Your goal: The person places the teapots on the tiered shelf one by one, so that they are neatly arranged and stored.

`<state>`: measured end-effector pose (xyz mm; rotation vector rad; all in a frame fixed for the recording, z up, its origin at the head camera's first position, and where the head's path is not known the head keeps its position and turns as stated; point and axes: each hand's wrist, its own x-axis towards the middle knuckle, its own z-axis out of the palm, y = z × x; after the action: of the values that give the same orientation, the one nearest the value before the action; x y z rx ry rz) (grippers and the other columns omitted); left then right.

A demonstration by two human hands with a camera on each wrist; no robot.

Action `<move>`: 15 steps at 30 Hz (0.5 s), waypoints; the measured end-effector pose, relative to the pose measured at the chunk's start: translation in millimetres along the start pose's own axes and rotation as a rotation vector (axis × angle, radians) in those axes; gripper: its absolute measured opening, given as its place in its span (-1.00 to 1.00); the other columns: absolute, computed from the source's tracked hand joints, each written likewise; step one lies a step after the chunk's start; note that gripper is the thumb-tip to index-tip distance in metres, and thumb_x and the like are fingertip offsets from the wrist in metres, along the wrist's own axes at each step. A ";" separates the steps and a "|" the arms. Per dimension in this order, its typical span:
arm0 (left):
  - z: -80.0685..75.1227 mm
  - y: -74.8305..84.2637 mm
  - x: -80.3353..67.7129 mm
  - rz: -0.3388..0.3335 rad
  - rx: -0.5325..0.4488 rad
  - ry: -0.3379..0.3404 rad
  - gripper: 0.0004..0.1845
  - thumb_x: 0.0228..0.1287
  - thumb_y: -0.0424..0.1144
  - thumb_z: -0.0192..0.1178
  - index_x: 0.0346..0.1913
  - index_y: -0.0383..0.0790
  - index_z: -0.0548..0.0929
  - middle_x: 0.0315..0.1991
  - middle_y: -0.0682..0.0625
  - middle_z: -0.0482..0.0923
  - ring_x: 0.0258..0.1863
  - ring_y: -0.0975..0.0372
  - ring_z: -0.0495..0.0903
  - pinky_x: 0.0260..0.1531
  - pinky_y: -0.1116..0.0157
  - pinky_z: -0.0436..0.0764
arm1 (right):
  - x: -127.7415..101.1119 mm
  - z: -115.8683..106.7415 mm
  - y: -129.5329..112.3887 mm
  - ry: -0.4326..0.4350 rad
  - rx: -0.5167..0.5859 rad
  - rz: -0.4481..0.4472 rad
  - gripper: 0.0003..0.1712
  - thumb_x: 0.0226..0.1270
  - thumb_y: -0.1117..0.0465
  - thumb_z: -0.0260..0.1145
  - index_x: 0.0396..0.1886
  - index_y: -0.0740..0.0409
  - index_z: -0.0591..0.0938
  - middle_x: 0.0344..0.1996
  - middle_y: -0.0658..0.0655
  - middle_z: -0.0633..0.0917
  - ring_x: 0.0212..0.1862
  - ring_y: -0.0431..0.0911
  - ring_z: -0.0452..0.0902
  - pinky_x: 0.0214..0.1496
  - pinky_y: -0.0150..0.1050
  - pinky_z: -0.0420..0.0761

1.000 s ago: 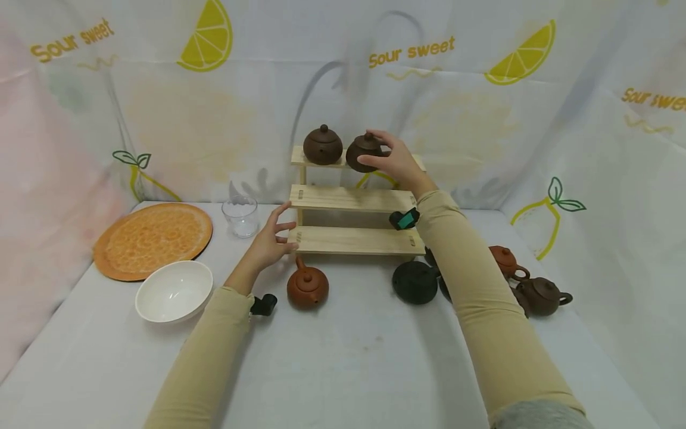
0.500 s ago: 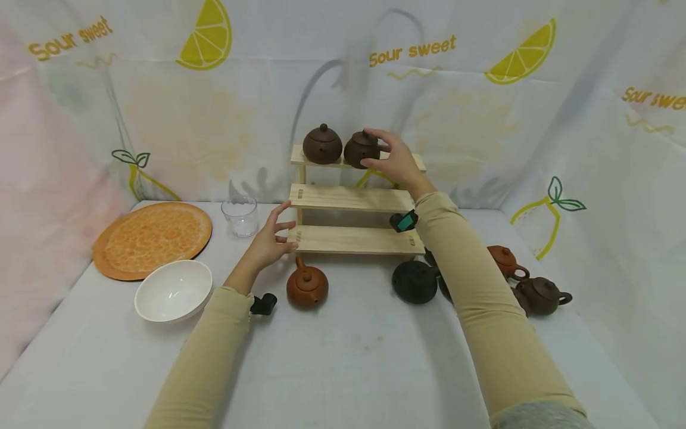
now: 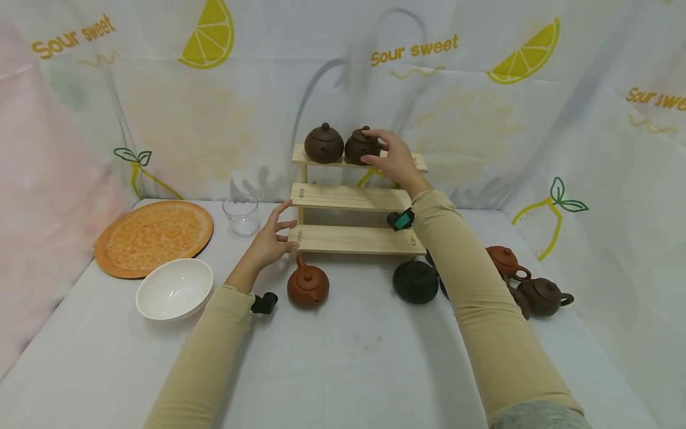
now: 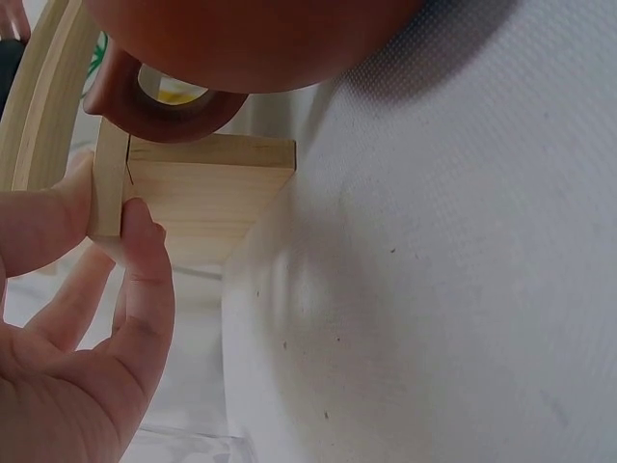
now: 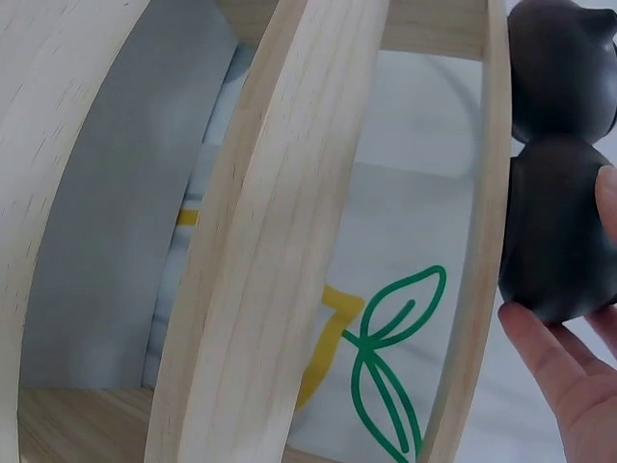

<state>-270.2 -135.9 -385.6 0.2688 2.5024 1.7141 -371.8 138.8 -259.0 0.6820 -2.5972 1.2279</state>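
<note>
1 dark brown round lidded teapot point(image 3: 360, 146) sits gripped by right-hand fingers point(image 3: 371, 158), left fingers point(image 3: 283, 225) relaxed.

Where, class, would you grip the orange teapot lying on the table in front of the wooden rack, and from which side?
Probably from above, fingers round the orange teapot at its round body. Its handle points back toward the rack and the left hand, so that side is crowded; the top and near side are free.
</note>
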 end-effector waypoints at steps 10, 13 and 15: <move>-0.6 -0.8 0.7 -0.010 0.001 -0.007 0.03 0.13 -0.58 0.20 0.46 0.22 -0.12 0.27 -0.29 0.28 -0.06 -0.14 0.50 -0.21 0.07 0.56 | -8.8 -4.1 -1.7 0.014 -0.011 0.032 -0.34 0.16 0.25 0.38 0.28 0.09 0.40 0.27 0.15 0.29 0.21 0.09 0.34 0.11 -0.20 0.43; -0.9 -1.3 0.5 -0.005 0.001 -0.005 0.02 0.13 -0.58 0.20 0.46 0.22 -0.11 0.27 -0.29 0.28 -0.06 -0.15 0.50 -0.21 0.05 0.56 | -14.9 -4.5 -2.1 0.036 0.039 0.035 -0.35 0.14 0.29 0.39 0.26 0.10 0.42 0.25 0.15 0.31 0.21 0.09 0.34 0.06 -0.22 0.47; -1.1 -1.5 0.4 -0.004 -0.001 -0.005 0.02 0.12 -0.58 0.20 0.46 0.21 -0.11 0.27 -0.30 0.28 -0.07 -0.16 0.50 -0.21 0.04 0.56 | -19.5 -4.0 -2.8 0.040 0.081 0.033 -0.36 0.14 0.31 0.38 0.25 0.12 0.43 0.24 0.15 0.31 0.22 0.08 0.32 0.04 -0.24 0.48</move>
<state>-270.9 -137.4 -386.6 0.2679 2.4966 1.7108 -353.5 146.6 -261.6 0.6246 -2.5486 1.3484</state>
